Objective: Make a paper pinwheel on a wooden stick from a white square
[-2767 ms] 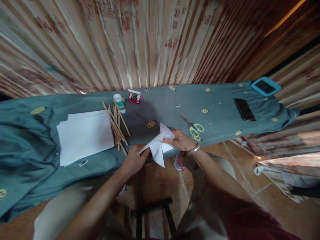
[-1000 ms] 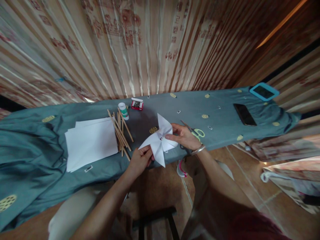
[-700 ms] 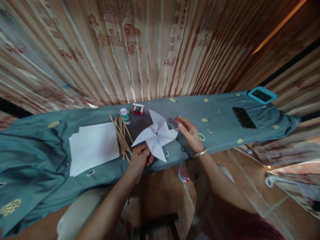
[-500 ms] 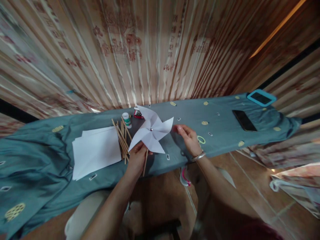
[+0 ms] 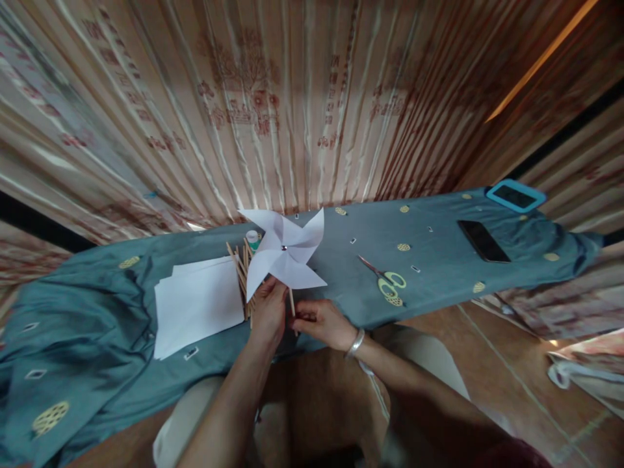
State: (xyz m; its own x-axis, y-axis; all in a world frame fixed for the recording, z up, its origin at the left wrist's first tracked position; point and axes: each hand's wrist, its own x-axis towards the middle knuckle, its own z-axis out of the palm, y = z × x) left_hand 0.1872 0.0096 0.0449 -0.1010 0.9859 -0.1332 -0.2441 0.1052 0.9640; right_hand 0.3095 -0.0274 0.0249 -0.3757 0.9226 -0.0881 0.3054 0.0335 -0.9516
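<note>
Down from beside the blades, the right hand (image 5: 325, 324) is now brought to the stick (image 5: 293, 304)!
Across the blue-green cloth (image 5: 341, 260), white sheets (image 5: 199, 302) are stacked beside loose sticks (image 5: 236, 265), partly hidden by the raised paper pinwheel (image 5: 308, 235), held over the near edge. Four blades are already drawn in and mounted; it looks assembled, though whether anything is left to fix cannot be told. Under the blades, the left hand's (image 5: 269, 311) fingers are curled beside the stick, their tips hidden, so their grip cannot be judged. Lower down, the stick is pinched between the right thumb and fingers, nearly closed. At the hub, a tiny metallic pin (image 5: 284, 247) is seen.
</note>
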